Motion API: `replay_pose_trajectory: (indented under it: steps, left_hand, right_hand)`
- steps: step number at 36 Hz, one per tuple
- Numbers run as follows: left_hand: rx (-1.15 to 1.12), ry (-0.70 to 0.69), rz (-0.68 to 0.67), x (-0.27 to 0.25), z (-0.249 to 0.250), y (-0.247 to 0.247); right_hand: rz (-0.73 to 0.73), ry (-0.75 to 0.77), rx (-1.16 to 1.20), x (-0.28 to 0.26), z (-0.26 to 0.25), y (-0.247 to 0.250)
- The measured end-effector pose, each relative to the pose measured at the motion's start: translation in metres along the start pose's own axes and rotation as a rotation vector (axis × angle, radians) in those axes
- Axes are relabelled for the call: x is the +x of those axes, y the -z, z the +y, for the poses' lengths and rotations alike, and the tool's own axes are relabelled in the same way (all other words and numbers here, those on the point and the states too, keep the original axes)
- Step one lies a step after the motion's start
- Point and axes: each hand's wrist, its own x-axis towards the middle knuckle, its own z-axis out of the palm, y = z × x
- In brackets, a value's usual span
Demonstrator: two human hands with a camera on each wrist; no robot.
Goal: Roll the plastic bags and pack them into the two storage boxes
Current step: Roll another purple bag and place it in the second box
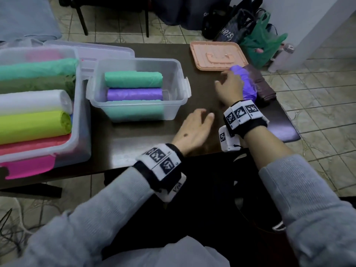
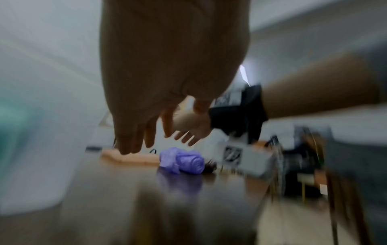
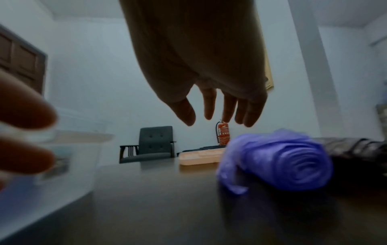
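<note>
Both my hands hover empty over the tabletop, beside the purple roll.

Low centre of the frame, my left hand (image 1: 194, 130) hangs with loose, spread fingers, holding nothing. Just above it my right hand (image 1: 229, 87) has wide fingers next to the purple roll (image 1: 248, 83); I cannot tell if they touch. Left of them sits the small box (image 1: 137, 89), the big box (image 1: 38, 105) at far left, the pink lid (image 1: 218, 54) beyond.

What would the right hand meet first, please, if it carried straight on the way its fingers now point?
Most likely the rolled purple plastic bag: the right hand is open, fingers spread just above and beside it. The right wrist view shows the fingertips not yet touching. Past the roll lies the peach lid, though depth is hard to judge.
</note>
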Motion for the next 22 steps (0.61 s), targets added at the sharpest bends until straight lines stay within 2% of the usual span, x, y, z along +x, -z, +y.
replay_pose_trajectory:
  steps: [2,4,6,11,17,22]
  left_hand:
    - [0.342,-0.112,-0.1,0.016,-0.001,-0.009]
    - [0.583,-0.103,-0.169,0.034,-0.005,-0.017]
    - [0.681,-0.055,-0.232,0.046,-0.009,-0.024]
    - [0.735,0.067,-0.365,0.056,-0.016,-0.033]
    - [0.76,0.089,-0.396,0.059,-0.023,-0.037]
    - [0.75,0.099,-0.402,0.061,-0.022,-0.038]
  right_hand:
    - [0.053,-0.056,-0.109,0.007,0.014,0.008]
    - [0.074,-0.106,-0.17,0.011,0.025,0.015]
    - [0.075,-0.144,-0.217,0.015,0.035,0.019]
    - [-0.015,-0.214,-0.251,0.026,0.053,0.02]
    - [-0.124,-0.146,-0.346,0.029,0.065,0.023]
    - [-0.175,-0.116,-0.287,0.027,0.069,0.029]
